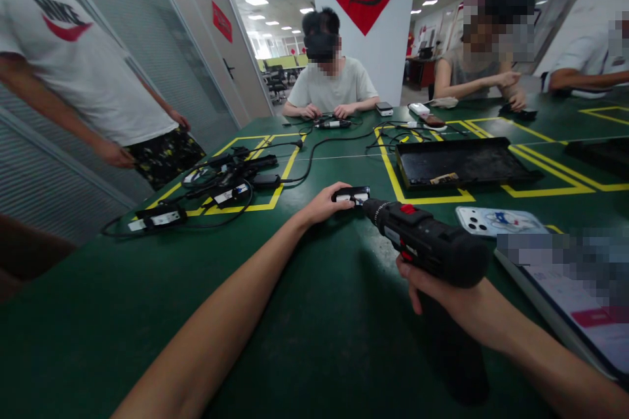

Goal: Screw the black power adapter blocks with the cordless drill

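My right hand (442,294) grips a black and red cordless drill (422,236) by its handle. The drill points forward and left, its tip at the near right side of a small black casing with white parts (352,196). Whether the bit touches the casing, I cannot tell. Closed on the casing's left end, my left hand (329,203) holds it against the green table. Left of that hand lies a heap of black power adapters and cables (230,173), some with white labels.
A black tray (466,163) sits beyond the drill. At the right are a phone in a clear case (501,221) and a laptop-like device (565,301). A cable (314,157) crosses the table. Opposite, a seated person (331,78) handles cables; another person stands at left.
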{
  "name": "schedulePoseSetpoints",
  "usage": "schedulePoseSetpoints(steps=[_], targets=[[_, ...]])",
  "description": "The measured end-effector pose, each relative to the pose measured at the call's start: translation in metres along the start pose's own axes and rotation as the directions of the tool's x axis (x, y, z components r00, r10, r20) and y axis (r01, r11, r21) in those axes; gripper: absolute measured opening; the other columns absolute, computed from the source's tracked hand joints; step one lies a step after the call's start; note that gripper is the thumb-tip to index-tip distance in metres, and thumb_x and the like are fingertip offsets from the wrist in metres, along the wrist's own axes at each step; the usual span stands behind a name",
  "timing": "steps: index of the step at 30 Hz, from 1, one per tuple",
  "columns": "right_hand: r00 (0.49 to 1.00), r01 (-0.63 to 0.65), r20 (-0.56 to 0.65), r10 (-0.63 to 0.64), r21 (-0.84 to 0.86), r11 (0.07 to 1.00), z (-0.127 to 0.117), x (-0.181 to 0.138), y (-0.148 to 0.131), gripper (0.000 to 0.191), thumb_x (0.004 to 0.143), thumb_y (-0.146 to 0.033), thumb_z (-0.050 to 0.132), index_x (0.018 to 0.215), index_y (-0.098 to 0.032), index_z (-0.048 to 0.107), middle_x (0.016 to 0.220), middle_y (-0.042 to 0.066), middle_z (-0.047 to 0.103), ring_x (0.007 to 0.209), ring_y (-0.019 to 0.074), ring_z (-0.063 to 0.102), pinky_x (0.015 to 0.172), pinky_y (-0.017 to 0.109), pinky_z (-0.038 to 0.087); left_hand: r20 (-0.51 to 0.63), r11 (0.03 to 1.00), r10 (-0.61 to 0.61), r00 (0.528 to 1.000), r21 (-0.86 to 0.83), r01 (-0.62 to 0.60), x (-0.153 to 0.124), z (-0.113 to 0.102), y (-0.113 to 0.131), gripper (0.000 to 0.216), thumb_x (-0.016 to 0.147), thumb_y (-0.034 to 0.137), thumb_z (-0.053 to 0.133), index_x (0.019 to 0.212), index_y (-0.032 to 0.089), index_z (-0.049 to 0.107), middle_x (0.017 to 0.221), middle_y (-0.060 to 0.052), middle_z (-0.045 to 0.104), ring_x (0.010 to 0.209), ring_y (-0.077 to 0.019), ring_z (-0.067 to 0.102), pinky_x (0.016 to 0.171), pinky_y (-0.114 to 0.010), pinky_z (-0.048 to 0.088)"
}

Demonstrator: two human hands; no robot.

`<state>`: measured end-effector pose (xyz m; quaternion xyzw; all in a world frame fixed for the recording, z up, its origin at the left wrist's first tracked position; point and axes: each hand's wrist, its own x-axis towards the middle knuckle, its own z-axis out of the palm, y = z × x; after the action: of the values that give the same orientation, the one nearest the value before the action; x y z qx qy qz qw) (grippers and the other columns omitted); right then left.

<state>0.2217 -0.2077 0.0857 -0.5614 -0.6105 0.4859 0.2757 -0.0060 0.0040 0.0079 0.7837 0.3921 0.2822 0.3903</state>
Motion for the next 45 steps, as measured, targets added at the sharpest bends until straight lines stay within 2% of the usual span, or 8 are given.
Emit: schedulePoseSetpoints(steps=[7, 12, 18, 23, 29, 32, 40, 45], targets=[[1.000, 0.000, 0.000, 0.000, 0.007, 1.000, -0.0006, -0.0012, -0.0013, 0.034, 0.088, -0.040, 0.047, 0.061, -0.021, 0.057, 0.059, 0.001, 0.059, 0.063, 0.0177, 0.054, 0.070, 0.037, 0.041, -0.005, 1.000, -0.008, 1.000, 0.009, 0.009, -0.0006, 0.0001, 0.0002, 0.052, 0.069, 0.042, 0.061, 0.115, 0.018, 0.051, 0.106, -0.006, 0.058, 0.093, -0.0198, 0.055, 0.083, -0.033, 0.044], [1.000, 0.000, 0.002, 0.000, -0.017, 1.000, -0.0005, -0.0011, -0.0002, 0.036, 0.087, -0.040, 0.048, 0.058, -0.021, 0.056, 0.060, 0.000, 0.058, 0.061, 0.0157, 0.052, 0.065, 0.034, 0.040, 0.002, 1.000, -0.005, 1.000, 0.023, 0.005, -0.0010, 0.0004, 0.0002, 0.052, 0.071, 0.043, 0.060, 0.114, 0.017, 0.051, 0.103, -0.005, 0.059, 0.090, -0.0191, 0.055, 0.080, -0.031, 0.044], [1.000, 0.018, 0.003, -0.018, 0.005, 1.000, -0.0001, 0.0002, 0.0019, 0.028, 0.088, -0.040, 0.048, 0.071, -0.021, 0.058, 0.060, -0.001, 0.061, 0.061, 0.0154, 0.054, 0.063, 0.032, 0.040, 0.003, 1.000, 0.007, 1.000, -0.001, -0.007, -0.0016, 0.0007, -0.0002, 0.051, 0.072, 0.044, 0.060, 0.115, 0.019, 0.050, 0.103, -0.004, 0.058, 0.090, -0.0186, 0.054, 0.080, -0.030, 0.043], [1.000, 0.012, -0.010, -0.012, -0.036, 0.999, -0.0009, -0.0010, 0.0015, 0.032, 0.088, -0.039, 0.048, 0.063, -0.021, 0.057, 0.060, 0.001, 0.061, 0.065, 0.0172, 0.056, 0.069, 0.035, 0.041, 0.005, 1.000, 0.009, 1.000, 0.015, -0.009, -0.0017, 0.0006, 0.0006, 0.050, 0.072, 0.044, 0.059, 0.114, 0.018, 0.051, 0.101, -0.004, 0.058, 0.088, -0.0184, 0.054, 0.079, -0.030, 0.043], [0.999, 0.038, 0.001, -0.038, 0.033, 0.999, -0.0003, 0.0009, 0.0062, 0.021, 0.088, -0.038, 0.049, 0.081, -0.022, 0.058, 0.057, -0.002, 0.060, 0.061, 0.0163, 0.056, 0.069, 0.036, 0.042, 0.009, 1.000, -0.008, 1.000, 0.005, 0.008, -0.0010, 0.0007, 0.0004, 0.051, 0.072, 0.044, 0.059, 0.115, 0.018, 0.050, 0.101, -0.005, 0.058, 0.087, -0.0181, 0.054, 0.078, -0.030, 0.043], [0.999, 0.045, 0.001, -0.045, 0.049, 0.998, -0.0002, 0.0028, 0.0078, 0.021, 0.088, -0.038, 0.049, 0.082, -0.021, 0.059, 0.058, -0.002, 0.060, 0.062, 0.0169, 0.057, 0.073, 0.038, 0.042, 0.011, 1.000, -0.011, 1.000, -0.007, 0.011, -0.0004, 0.0006, -0.0007, 0.052, 0.072, 0.044, 0.060, 0.116, 0.018, 0.049, 0.101, -0.005, 0.058, 0.086, -0.0178, 0.054, 0.077, -0.030, 0.044], [1.000, 0.017, -0.011, -0.017, 0.057, 0.998, 0.0005, 0.0019, 0.0059, 0.021, 0.087, -0.039, 0.050, 0.090, -0.021, 0.061, 0.057, -0.002, 0.060, 0.063, 0.0177, 0.058, 0.073, 0.038, 0.042, 0.000, 1.000, -0.005, 1.000, 0.012, 0.005, -0.0012, 0.0011, 0.0002, 0.052, 0.072, 0.045, 0.060, 0.115, 0.017, 0.050, 0.102, -0.005, 0.058, 0.087, -0.0181, 0.055, 0.078, -0.031, 0.044], [1.000, -0.016, -0.011, 0.016, 0.021, 1.000, 0.0009, 0.0008, 0.0012, 0.024, 0.087, -0.041, 0.050, 0.077, -0.021, 0.060, 0.059, -0.001, 0.061, 0.061, 0.0166, 0.057, 0.065, 0.034, 0.042, -0.015, 0.999, 0.015, 1.000, 0.030, -0.015, -0.0014, 0.0013, 0.0011, 0.052, 0.072, 0.045, 0.060, 0.115, 0.017, 0.051, 0.106, -0.005, 0.058, 0.092, -0.0192, 0.055, 0.082, -0.032, 0.044]])
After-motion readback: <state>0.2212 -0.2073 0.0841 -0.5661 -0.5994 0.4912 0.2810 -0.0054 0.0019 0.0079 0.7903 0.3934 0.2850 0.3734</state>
